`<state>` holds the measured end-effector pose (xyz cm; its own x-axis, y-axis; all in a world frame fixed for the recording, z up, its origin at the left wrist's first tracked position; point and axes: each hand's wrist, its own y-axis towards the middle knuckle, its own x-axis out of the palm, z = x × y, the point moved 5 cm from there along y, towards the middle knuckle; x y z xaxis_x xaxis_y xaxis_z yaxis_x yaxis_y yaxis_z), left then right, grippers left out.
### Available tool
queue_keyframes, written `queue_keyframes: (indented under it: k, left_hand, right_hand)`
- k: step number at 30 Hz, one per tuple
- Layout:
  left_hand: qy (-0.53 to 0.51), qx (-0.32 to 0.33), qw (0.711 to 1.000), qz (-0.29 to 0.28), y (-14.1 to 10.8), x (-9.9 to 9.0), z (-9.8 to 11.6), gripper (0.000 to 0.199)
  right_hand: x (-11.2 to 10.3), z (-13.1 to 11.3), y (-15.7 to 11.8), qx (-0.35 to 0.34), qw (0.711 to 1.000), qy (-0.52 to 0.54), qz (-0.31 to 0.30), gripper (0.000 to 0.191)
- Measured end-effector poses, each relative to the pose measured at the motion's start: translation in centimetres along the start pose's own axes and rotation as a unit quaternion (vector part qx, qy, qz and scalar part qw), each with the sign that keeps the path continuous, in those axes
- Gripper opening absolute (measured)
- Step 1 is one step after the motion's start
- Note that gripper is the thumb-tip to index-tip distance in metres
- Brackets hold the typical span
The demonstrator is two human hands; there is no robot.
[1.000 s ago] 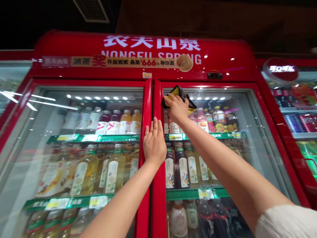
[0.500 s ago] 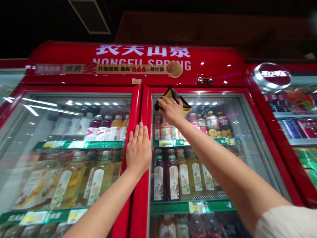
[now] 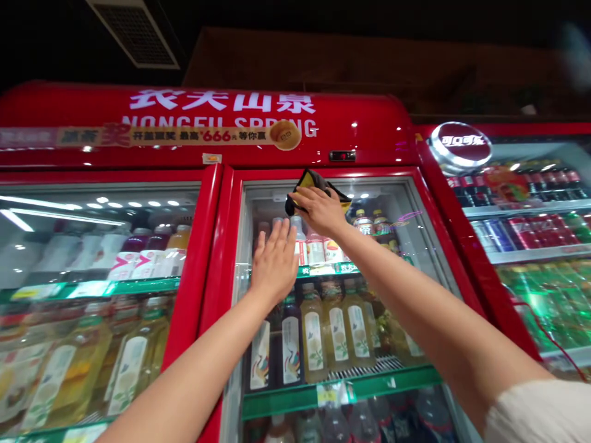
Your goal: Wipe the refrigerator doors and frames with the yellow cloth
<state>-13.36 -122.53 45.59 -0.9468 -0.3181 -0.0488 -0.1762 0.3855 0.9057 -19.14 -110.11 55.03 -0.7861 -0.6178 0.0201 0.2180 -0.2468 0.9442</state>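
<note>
A red Nongfu Spring drinks cooler (image 3: 198,138) fills the left and middle of the view, with a pair of glass doors. My right hand (image 3: 318,212) presses a black and yellow cloth (image 3: 314,187) against the upper glass of the right-hand door (image 3: 369,246), its fingers closed over the cloth. Lower down, my left hand (image 3: 276,261) lies flat on that same glass, fingers spread and holding nothing. Behind the glass stand rows of bottled drinks (image 3: 314,329).
A red Coca-Cola cooler (image 3: 480,286) full of cans and bottles stands directly to the right. The left-hand door (image 3: 92,246) shows more bottles on green-edged shelves. Above is a dark ceiling with a vent (image 3: 133,31). A white sleeve (image 3: 540,412) enters at lower right.
My left hand has moved off the red centre door frame onto the right door's glass. The coolers have shifted left in view. My right hand stays near the door's top with the cloth.
</note>
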Motion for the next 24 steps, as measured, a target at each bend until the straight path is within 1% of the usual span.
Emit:
queue_keyframes:
  k: [2,4,5,6,7,8,9,10,12,14,15,16,17,19,20,21,22,23,24]
  left_hand:
    - [-0.006,0.012,1.0,0.003,1.4,0.2,1.4,0.058]
    - [-0.017,0.025,1.0,0.009,2.2,0.2,2.7,0.059]
    - [-0.023,0.029,0.999,0.012,2.5,0.3,3.3,0.059]
    - [-0.029,0.031,0.999,0.014,2.6,0.3,3.9,0.06]
    - [-0.037,0.03,0.999,0.013,2.8,0.5,4.4,0.06]
    - [-0.045,0.03,0.998,0.011,2.9,0.7,4.9,0.06]
    - [-0.053,0.03,0.998,0.01,3.0,0.9,5.4,0.06]
    - [-0.061,0.031,0.998,0.011,3.2,1.1,5.9,0.06]
    - [-0.073,0.032,0.997,0.018,3.8,1.5,6.8,0.061]
    - [-0.08,0.03,0.996,0.025,4.6,1.9,7.8,0.061]
    - [-0.082,0.028,0.996,0.026,4.9,2.0,8.2,0.061]
    - [-0.084,0.028,0.996,0.025,5.2,2.2,8.7,0.062]
    - [-0.086,0.028,0.996,0.023,5.4,2.3,9.1,0.061]
    - [-0.09,0.031,0.995,0.021,5.5,2.4,9.8,0.061]
    - [-0.091,0.033,0.995,0.02,5.5,2.5,10.0,0.061]
    - [-0.091,0.033,0.995,0.018,5.5,2.6,10.3,0.061]
    - [-0.091,0.033,0.995,0.016,5.6,2.6,10.4,0.061]
    - [-0.091,0.032,0.995,0.015,5.7,2.7,10.6,0.06]
    - [-0.092,0.032,0.995,0.016,5.9,2.8,10.8,0.06]
  right_hand:
    - [-0.7,3.2,0.4,0.034,0.999,-0.002,0.003,0.046]
    - [-1.4,6.6,-0.4,0.116,0.993,-0.011,0.019,0.047]
    - [-1.7,8.0,-1.2,0.163,0.986,-0.017,0.03,0.048]
    - [-1.9,8.9,-2.1,0.207,0.977,-0.023,0.041,0.049]
    - [-2.0,9.2,-2.9,0.238,0.97,-0.029,0.048,0.051]
    - [-1.9,9.2,-3.6,0.251,0.966,-0.034,0.048,0.052]
    - [-1.8,8.8,-4.0,0.244,0.968,-0.037,0.043,0.053]
    - [-1.7,8.2,-4.1,0.221,0.974,-0.037,0.033,0.053]
    - [-1.5,7.6,-3.5,0.15,0.988,-0.032,0.007,0.051]
    - [-1.7,8.4,-2.6,0.097,0.995,-0.028,-0.01,0.05]
    - [-1.9,9.5,-2.2,0.089,0.996,-0.028,-0.011,0.05]
    - [-2.2,10.9,-2.1,0.095,0.995,-0.03,-0.01,0.05]
    - [-2.6,12.4,-2.3,0.115,0.993,-0.033,-0.002,0.05]
    - [-3.2,15.1,-3.7,0.185,0.981,-0.045,0.02,0.05]
    - [-3.4,15.9,-4.8,0.223,0.973,-0.053,0.03,0.05]
    - [-3.5,16.3,-5.9,0.253,0.965,-0.062,0.038,0.051]
    - [-3.5,16.1,-7.0,0.266,0.961,-0.068,0.041,0.05]
    - [-3.4,15.7,-7.9,0.262,0.962,-0.072,0.039,0.05]
    - [-3.3,15.1,-8.4,0.241,0.967,-0.073,0.033,0.05]
